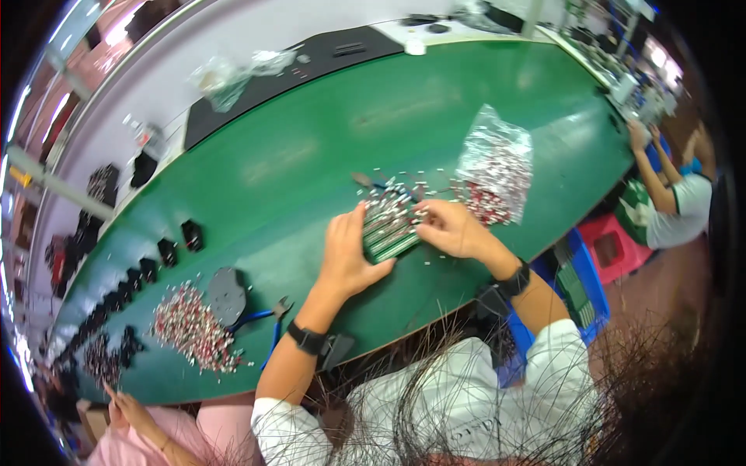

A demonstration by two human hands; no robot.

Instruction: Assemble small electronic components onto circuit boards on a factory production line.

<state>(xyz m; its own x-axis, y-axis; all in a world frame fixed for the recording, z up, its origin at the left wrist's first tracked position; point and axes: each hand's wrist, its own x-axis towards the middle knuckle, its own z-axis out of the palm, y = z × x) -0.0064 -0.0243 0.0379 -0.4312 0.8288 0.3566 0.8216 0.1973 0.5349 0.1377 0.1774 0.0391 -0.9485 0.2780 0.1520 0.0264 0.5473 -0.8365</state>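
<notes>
- Dark strands of hair [645, 373] hang nearest the camera, from 4 round to 6 o'clock of the green circuit boards [395, 249], in front of a white shirt [435, 388].
- Those boards sit between the two hands on the long green table [326, 147], small red-and-white parts strewn thickly over their upper side.
- At 9 o'clock of the boards, the left hand [346, 252] is partly open, thumb well apart from the fingers, set against their left edge; whether it grips or merely steadies them, I cannot tell.
- At 3 o'clock, the right hand [453, 229] is partly curled, thumb and fingertips close together beside the boards' right edge; whether a part is pinched there is too small to tell.
- Just beyond the boards, toward 11 o'clock, lies a pair of pliers [362, 179].
- Near 2 o'clock, a clear plastic bag [486, 140] lies with more red-and-white parts in its lower portion.
- Toward 8 o'clock are blue-handled cutters [278, 309], a round dark grey object [228, 297] and a loose heap of red-and-white parts [190, 326].
- At 9 o'clock, farther off, black pieces [148, 269] stand in a row.
</notes>
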